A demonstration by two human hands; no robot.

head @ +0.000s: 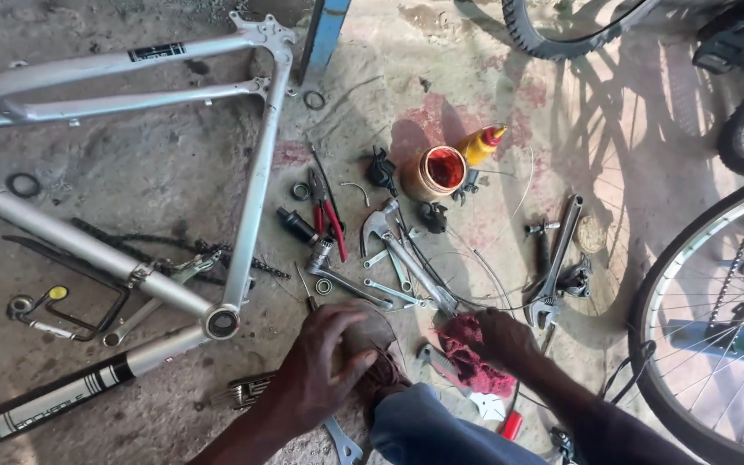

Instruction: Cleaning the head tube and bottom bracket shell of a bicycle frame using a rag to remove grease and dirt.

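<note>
Hands (406, 357) on red rag (468, 351), tool-strewn concrete floor (131, 172)

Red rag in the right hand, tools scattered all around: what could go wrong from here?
1. The red rag lies close to thin loose cables; it could snag one and drag the small wrenches along.
2. The open jar of red grease stands unlidded among the tools; a swept tool might tip it.
3. The left hand covers a brownish part, hard to identify; small rings nearby could get knocked away on the floor.
</note>
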